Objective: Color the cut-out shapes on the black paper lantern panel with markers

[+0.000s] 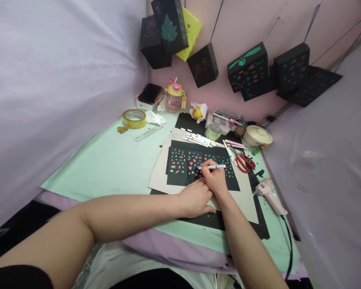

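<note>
Between the fingers of my right hand (214, 176) is a white marker (217, 166) with a blue band, its dark tip down at a black paper sheet (177, 178). Small coloured shapes, among them hearts, stars and triangles, cover much of that sheet. My left hand (195, 198) lies flat with its fingers stretched over the sheet's near edge, partly under my right hand. Beneath the sheet is a light grey board (159, 172), resting on more black paper (263, 226). Several white markers (198, 139) lie just beyond the sheet.
Red-handled scissors (245, 162) and a glue gun (270, 196) with a black cord lie on the right. Yellow tape (134, 119), a ruler (148, 133), a cup (173, 98) and a lidded bowl (257, 136) are farther back. Decorated black boxes (248, 68) hang above the table.
</note>
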`<state>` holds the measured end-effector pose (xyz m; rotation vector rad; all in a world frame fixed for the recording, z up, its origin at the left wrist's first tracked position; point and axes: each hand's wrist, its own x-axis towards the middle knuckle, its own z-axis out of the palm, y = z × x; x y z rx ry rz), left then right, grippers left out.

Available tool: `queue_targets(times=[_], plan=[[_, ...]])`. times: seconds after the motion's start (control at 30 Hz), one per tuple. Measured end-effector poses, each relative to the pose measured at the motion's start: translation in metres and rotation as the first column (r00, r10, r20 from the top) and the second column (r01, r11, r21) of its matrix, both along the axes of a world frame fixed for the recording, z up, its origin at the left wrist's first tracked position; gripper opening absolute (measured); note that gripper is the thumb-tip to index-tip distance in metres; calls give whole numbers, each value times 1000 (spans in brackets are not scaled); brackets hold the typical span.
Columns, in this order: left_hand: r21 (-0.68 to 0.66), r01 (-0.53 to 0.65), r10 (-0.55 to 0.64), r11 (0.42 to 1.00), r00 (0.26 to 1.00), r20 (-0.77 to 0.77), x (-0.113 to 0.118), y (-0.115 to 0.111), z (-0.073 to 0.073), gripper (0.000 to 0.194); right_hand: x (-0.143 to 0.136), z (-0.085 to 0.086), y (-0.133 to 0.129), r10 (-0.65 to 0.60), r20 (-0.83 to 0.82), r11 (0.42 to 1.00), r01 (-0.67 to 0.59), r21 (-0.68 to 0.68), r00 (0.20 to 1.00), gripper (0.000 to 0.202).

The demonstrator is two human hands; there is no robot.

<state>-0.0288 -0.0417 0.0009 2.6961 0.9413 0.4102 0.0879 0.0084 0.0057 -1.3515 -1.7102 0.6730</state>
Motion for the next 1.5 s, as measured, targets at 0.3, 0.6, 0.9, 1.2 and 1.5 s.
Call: queue_targets(times=[0.3,0.6,0.9,1.2,1.5], plan=[[33,-4,4,999,1000,-18,0,0,-2,62,1,-2,1,-37,-7,999,37,0,999,15],[26,-2,2,1000,1000,-17,0,1,-1,60,1,-1,0,-22,-15,1000,22,-6,1000,14],[25,-4,4,1000,1000,-20,1,0,0,62,1,-2,0,-39,-8,999,39,-12,999,14],[4,1,0,1000,1000,-24,1,0,2,66,1,-2,1,-27,-17,999,27,-21,999,13],[-1,4,-4,1000,1000,-27,1,0,2,66,0,0,0,-51,3,999,51,-4,999,12]])
